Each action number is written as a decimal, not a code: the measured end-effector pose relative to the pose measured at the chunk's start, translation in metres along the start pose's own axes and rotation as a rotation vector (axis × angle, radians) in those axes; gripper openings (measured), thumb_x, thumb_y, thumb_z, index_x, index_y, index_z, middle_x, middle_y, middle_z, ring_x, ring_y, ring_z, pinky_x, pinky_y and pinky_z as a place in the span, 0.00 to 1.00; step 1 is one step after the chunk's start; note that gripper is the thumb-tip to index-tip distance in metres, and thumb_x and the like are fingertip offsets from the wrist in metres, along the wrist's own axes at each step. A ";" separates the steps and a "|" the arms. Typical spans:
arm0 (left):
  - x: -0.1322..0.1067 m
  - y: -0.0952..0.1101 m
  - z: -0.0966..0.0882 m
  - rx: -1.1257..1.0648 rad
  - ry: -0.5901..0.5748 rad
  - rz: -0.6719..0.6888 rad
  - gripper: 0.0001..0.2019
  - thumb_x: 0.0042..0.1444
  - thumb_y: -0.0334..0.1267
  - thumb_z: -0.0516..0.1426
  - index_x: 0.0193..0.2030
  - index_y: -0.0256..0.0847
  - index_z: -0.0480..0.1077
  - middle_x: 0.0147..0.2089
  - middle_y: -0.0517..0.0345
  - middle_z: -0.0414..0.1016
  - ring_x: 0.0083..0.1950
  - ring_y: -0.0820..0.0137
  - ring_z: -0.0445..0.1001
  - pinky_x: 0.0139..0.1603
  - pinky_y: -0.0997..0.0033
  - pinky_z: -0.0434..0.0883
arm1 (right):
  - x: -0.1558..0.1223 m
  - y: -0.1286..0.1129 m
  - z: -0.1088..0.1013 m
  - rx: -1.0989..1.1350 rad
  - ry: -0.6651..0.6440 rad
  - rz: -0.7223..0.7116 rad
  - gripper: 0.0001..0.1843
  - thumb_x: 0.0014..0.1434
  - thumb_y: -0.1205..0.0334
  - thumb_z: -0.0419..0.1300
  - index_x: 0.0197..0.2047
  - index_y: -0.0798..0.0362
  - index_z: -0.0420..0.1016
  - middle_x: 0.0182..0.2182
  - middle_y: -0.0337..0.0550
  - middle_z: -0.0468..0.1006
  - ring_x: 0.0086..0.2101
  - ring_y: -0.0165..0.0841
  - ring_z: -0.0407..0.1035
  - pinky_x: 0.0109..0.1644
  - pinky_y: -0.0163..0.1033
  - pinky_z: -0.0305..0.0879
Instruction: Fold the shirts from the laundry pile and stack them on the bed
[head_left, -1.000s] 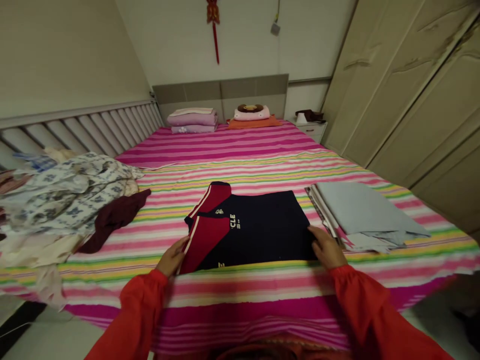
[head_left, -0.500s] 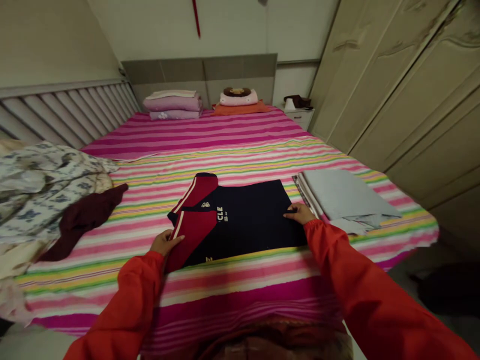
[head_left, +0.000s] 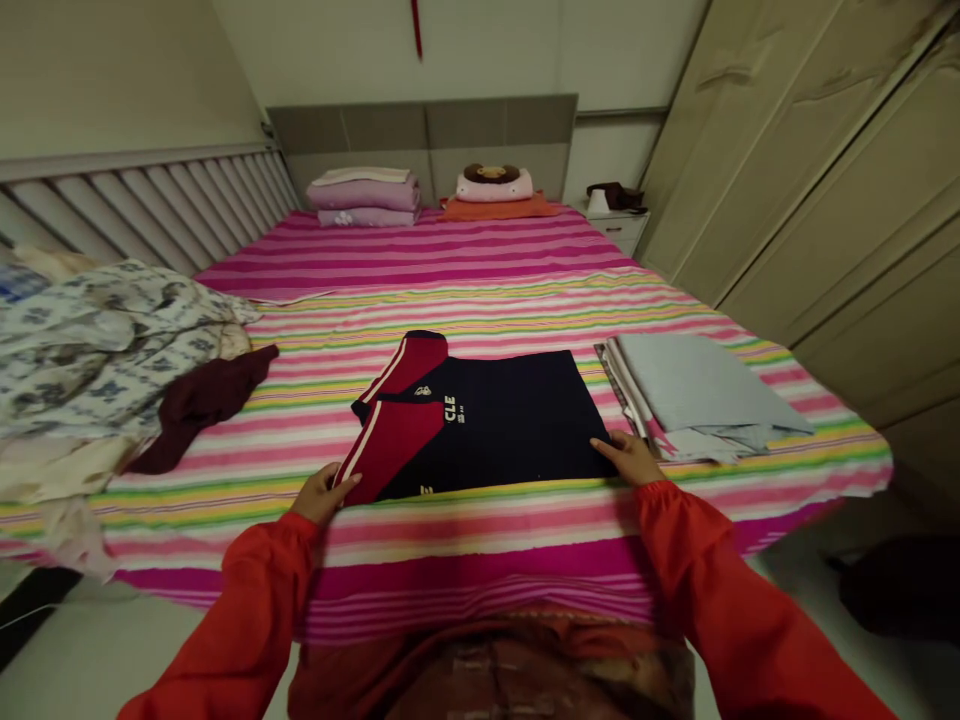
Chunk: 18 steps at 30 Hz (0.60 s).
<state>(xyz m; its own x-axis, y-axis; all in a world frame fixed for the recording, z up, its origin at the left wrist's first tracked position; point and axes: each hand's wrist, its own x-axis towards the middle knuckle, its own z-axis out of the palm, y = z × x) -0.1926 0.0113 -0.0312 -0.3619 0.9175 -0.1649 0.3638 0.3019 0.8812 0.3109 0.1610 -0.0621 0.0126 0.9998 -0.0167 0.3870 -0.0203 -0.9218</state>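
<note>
A navy shirt (head_left: 517, 415) with red shoulders and white stripes lies partly folded on the striped bedspread (head_left: 480, 525). Its collar end points left and its hem right. At the near left corner, my left hand (head_left: 324, 492) pinches the red shoulder edge between thumb and fingers. My right hand (head_left: 630, 458) is at the near right corner of the hem, thumb and fingers closed on the dark cloth. Just right of the shirt lies a stack of folded grey clothes (head_left: 690, 385), close to my right hand.
On the left are a heap of patterned cloth (head_left: 97, 340) and a maroon garment (head_left: 206, 405). Folded lilac bedding (head_left: 366, 197) and a pink pillow (head_left: 491, 188) sit by the headboard (head_left: 375, 130). A wardrobe (head_left: 810, 160) stands along the right.
My right hand has slid a little along the hem to the near corner. My left hand stays at the shoulder edge. The whole view has shifted slightly.
</note>
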 end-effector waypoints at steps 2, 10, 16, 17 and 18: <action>-0.001 -0.001 0.004 0.051 0.041 0.039 0.22 0.35 0.56 0.65 0.27 0.40 0.69 0.17 0.68 0.65 0.20 0.75 0.63 0.22 0.75 0.63 | -0.011 0.002 0.003 -0.047 0.061 -0.034 0.32 0.38 0.27 0.60 0.21 0.50 0.64 0.18 0.35 0.68 0.23 0.30 0.62 0.27 0.36 0.59; 0.011 -0.003 0.004 0.182 0.016 0.006 0.24 0.29 0.58 0.65 0.26 0.39 0.71 0.21 0.63 0.69 0.25 0.70 0.67 0.27 0.71 0.65 | -0.035 0.012 0.017 -0.273 0.277 -0.045 0.27 0.54 0.34 0.49 0.28 0.50 0.67 0.20 0.39 0.69 0.24 0.33 0.62 0.28 0.36 0.55; 0.005 -0.009 -0.002 0.037 -0.006 0.012 0.23 0.32 0.58 0.65 0.22 0.40 0.65 0.16 0.70 0.58 0.20 0.77 0.57 0.22 0.76 0.57 | -0.035 0.011 0.020 -0.422 0.319 -0.001 0.17 0.58 0.48 0.52 0.33 0.52 0.73 0.22 0.41 0.72 0.24 0.32 0.61 0.28 0.36 0.52; 0.003 -0.008 -0.003 0.024 0.001 0.019 0.23 0.32 0.58 0.65 0.22 0.40 0.64 0.16 0.70 0.57 0.20 0.78 0.56 0.22 0.76 0.56 | -0.035 0.010 0.020 -0.450 0.324 0.005 0.16 0.58 0.50 0.53 0.34 0.52 0.74 0.23 0.42 0.72 0.24 0.32 0.60 0.28 0.36 0.50; 0.001 -0.006 -0.004 0.008 0.012 0.026 0.23 0.33 0.58 0.65 0.22 0.40 0.64 0.16 0.70 0.58 0.20 0.78 0.56 0.22 0.76 0.56 | -0.036 0.009 0.021 -0.475 0.329 0.007 0.15 0.59 0.52 0.53 0.35 0.53 0.75 0.23 0.42 0.72 0.24 0.32 0.60 0.28 0.36 0.49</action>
<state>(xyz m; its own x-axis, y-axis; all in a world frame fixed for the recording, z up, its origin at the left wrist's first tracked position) -0.1983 0.0092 -0.0355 -0.3621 0.9221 -0.1365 0.3806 0.2799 0.8814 0.2949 0.1246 -0.0783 0.2733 0.9470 0.1688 0.7567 -0.1033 -0.6456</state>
